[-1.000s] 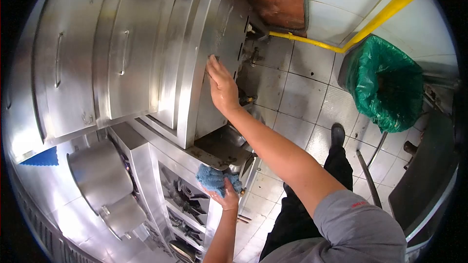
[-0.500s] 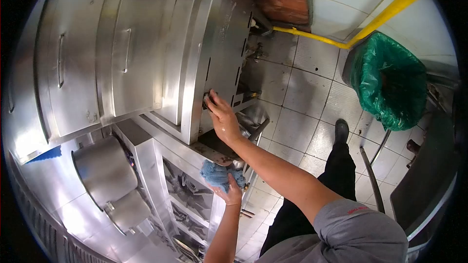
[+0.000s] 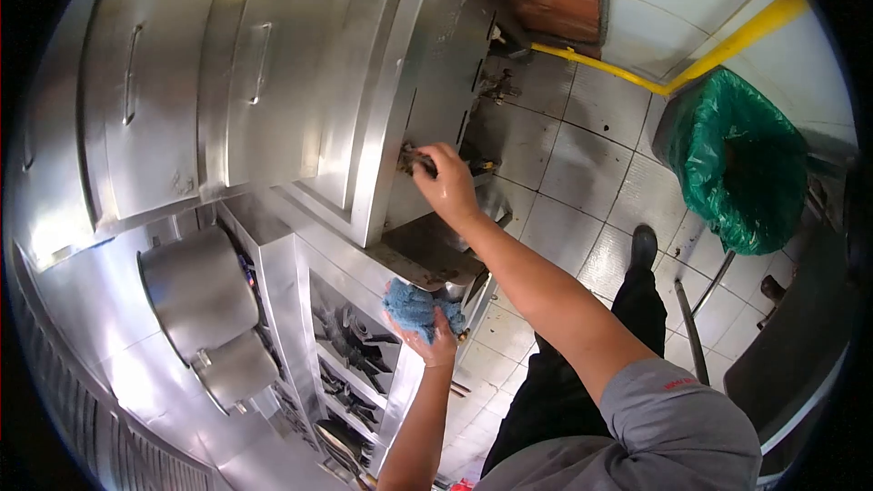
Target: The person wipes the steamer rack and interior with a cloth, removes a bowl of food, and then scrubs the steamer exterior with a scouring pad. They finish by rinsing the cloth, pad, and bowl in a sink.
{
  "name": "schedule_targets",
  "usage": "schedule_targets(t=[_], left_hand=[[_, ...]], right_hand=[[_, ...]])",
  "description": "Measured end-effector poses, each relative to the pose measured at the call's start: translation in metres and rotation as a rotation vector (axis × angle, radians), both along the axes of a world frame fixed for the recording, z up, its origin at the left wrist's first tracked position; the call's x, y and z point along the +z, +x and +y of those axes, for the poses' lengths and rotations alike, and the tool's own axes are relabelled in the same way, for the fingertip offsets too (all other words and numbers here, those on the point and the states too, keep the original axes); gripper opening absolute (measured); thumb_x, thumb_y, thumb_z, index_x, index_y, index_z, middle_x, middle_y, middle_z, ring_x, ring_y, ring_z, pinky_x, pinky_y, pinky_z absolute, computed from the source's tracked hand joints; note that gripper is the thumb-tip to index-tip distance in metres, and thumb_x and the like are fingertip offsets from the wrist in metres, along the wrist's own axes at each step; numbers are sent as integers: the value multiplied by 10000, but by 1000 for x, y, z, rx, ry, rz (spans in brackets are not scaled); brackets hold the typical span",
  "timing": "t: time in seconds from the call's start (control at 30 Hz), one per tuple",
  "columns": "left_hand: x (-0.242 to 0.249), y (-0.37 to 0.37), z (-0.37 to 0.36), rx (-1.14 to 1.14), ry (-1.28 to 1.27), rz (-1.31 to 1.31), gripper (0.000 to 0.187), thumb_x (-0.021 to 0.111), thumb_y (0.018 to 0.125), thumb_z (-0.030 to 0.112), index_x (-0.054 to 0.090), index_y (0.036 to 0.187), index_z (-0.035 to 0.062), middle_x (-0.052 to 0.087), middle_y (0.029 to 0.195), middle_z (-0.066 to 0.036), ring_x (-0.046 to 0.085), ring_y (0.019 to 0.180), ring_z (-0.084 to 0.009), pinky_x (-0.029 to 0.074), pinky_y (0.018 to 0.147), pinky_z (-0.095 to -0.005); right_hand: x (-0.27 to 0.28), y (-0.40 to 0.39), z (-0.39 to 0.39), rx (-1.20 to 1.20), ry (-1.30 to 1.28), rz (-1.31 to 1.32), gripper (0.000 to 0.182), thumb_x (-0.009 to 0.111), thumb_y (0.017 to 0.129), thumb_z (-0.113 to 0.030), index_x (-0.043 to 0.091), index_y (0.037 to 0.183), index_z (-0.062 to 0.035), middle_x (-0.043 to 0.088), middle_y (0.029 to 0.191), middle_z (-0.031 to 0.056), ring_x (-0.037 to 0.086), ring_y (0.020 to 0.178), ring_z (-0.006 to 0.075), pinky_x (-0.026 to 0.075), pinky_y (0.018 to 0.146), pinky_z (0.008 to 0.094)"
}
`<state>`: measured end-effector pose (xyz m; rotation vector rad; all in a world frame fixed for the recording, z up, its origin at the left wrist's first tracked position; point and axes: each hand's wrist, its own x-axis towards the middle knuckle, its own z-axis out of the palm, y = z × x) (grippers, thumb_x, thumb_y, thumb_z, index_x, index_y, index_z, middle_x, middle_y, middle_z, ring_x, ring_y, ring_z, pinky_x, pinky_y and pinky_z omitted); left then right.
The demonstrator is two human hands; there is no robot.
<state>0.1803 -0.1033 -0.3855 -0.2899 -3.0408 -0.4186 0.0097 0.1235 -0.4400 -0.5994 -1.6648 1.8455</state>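
My right hand (image 3: pixel 444 184) pinches a small dark scrubbing pad (image 3: pixel 420 162) against the side of the steel unit (image 3: pixel 446 64), close to its front edge. Lower down, my left hand (image 3: pixel 431 338) holds a bunched blue cloth (image 3: pixel 420 309) beside the front edge of the stove. A dark opening (image 3: pixel 427 245) with a stained lip lies between the two hands. My right fingers cover part of the pad, and the cloth hides some of my left fingers.
Two steel pots (image 3: pixel 200 289) stand at the lower left near the burner grates (image 3: pixel 355 345). On the right is a bin with a green liner (image 3: pixel 737 164). A yellow pipe (image 3: pixel 741 41) runs along the wall above the tiled floor (image 3: pixel 582 164).
The view has shifted, so most things appear further right. My right hand has changed its hold, and more of the dark pad shows. My left hand still holds the cloth.
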Motion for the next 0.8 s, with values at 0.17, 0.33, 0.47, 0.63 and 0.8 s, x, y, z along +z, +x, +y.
schedule_targets(t=[0.17, 0.33, 0.47, 0.63, 0.8], left_hand=[[4, -1, 5, 19, -84, -21, 711, 583, 853, 400, 417, 1365, -64, 386, 1471, -227, 315, 1379, -398, 101, 1158, -515], [7, -2, 18, -11, -3, 136, 484, 638, 852, 306, 548, 1173, -45, 544, 1195, -257, 475, 1124, -458, 310, 1030, -503], [3, -2, 10, 68, -6, -2, 679, 560, 852, 419, 460, 1343, -40, 390, 1467, -230, 297, 1389, -403, 89, 1161, -506], [9, -2, 17, 30, -12, 29, 676, 566, 849, 413, 466, 1338, -43, 409, 1453, -230, 307, 1383, -404, 93, 1162, -505], [8, -4, 15, 51, -32, -5, 717, 571, 844, 429, 433, 1361, -48, 422, 1442, -225, 316, 1378, -402, 131, 1160, -479]], right_hand=[[33, -10, 13, 130, -865, -47, 206, 607, 931, -158, 600, 1036, 19, 618, 823, 58, 590, 724, 128, 505, 625, 312], [25, -10, -8, 184, -614, -153, 287, 613, 923, -170, 586, 1131, 25, 669, 941, 115, 639, 831, 218, 506, 740, 355], [26, -9, -10, 176, -701, -159, 360, 617, 919, -187, 571, 1207, 24, 685, 1054, 169, 649, 946, 291, 478, 846, 395], [25, -24, -9, 61, -942, 26, 312, 627, 914, -195, 603, 1131, 28, 686, 957, 161, 643, 891, 265, 470, 795, 369], [31, -11, -16, 160, -707, -73, 211, 615, 916, -123, 617, 1056, 34, 673, 916, 164, 637, 841, 226, 470, 757, 331]])
